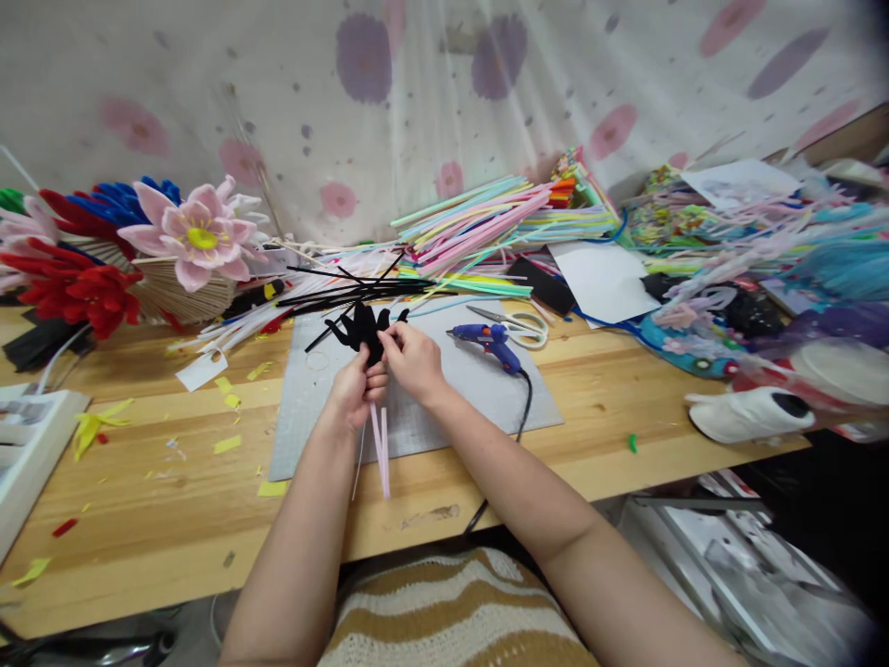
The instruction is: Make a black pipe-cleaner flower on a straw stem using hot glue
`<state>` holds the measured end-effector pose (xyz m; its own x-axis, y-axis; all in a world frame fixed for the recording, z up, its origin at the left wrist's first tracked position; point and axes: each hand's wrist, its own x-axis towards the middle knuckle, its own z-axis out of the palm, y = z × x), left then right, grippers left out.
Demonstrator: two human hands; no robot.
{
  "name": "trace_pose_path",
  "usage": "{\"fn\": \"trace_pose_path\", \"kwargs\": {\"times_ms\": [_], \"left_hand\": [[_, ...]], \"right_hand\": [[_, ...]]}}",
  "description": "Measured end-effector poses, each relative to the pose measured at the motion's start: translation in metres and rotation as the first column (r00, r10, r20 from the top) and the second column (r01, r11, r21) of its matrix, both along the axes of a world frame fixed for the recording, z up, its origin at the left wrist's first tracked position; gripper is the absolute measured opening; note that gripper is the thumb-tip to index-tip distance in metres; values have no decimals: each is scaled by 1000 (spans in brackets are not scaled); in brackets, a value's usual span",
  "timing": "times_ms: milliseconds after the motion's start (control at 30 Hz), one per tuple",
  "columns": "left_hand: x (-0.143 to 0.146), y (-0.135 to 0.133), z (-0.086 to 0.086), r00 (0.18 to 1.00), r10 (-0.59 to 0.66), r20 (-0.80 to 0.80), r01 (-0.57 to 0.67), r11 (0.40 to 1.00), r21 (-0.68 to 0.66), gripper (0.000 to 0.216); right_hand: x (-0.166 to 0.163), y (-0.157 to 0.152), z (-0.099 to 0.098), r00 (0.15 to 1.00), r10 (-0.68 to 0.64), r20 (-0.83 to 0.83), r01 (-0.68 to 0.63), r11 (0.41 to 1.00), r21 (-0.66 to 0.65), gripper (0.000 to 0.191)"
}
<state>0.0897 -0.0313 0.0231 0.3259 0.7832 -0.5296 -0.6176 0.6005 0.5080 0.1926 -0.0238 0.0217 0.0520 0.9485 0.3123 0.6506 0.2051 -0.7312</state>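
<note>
My left hand [357, 387] is closed around the base of a black pipe-cleaner flower [361, 329], whose curled petals spread above the fingers. Pale pink pipe cleaners [381, 449] and a thin wire hang down below that fist. At the flower's right side, my right hand [411, 357] pinches one of its black petals between thumb and fingers. Both hands are over a grey cutting mat [423, 408]. Loose black pipe cleaners [340, 295] lie just behind the flower. A blue glue gun [486, 343] rests on the mat to the right, with scissors [518, 324] behind it.
Bundles of coloured pipe cleaners [486, 222] are heaped along the back. Finished pink and red flowers [198, 232] stand at the left. White paper [604, 281] and a white roll-like object [750, 414] are on the right. Yellow scraps [227, 445] dot the wooden table [173, 528].
</note>
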Motion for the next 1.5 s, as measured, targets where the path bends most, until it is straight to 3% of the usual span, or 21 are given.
{"fn": "trace_pose_path", "kwargs": {"times_ms": [133,300,533,733,833,933,1000,1100,1167,1267,1367,1500], "left_hand": [[-2,-1,3,991,4,131,3,999,-52,31],[-1,-3,1,968,4,250,27,992,-120,29],[2,-5,-3,900,38,435,28,989,-145,25],[3,-5,-2,929,-28,369,59,995,-75,31],[5,-4,-4,950,7,311,15,997,-70,29],[7,-3,-8,944,44,328,-25,998,-61,28],[7,-4,-8,927,43,373,-28,999,-47,27],[6,-8,-8,903,32,429,-22,999,-29,24],[5,-9,-7,895,25,446,-15,1000,-24,24],[3,-10,-8,890,22,455,-13,1000,-23,24],[2,-11,-8,881,33,472,-29,999,-16,23],[1,-13,-6,871,54,488,-53,998,-15,19]], "right_hand": [[7,2,-5,988,59,141,-90,971,222,18],[18,8,-13,968,106,227,-177,930,322,19],[29,9,-21,948,148,282,-233,926,298,19],[31,5,-21,959,107,261,-169,959,227,22],[28,-1,-19,982,100,160,-126,979,161,21],[19,-5,-19,987,106,-119,-101,994,52,17],[11,-6,-20,908,96,-409,-127,991,-50,16],[1,-7,-19,684,-7,-729,-164,973,-163,17],[-3,-8,-15,587,-75,-806,-152,968,-202,18],[-5,-11,-7,506,-139,-851,-175,950,-259,21],[-3,-12,-3,473,-181,-862,-222,922,-316,24],[0,-14,-11,485,-162,-859,-169,947,-274,31]]}}
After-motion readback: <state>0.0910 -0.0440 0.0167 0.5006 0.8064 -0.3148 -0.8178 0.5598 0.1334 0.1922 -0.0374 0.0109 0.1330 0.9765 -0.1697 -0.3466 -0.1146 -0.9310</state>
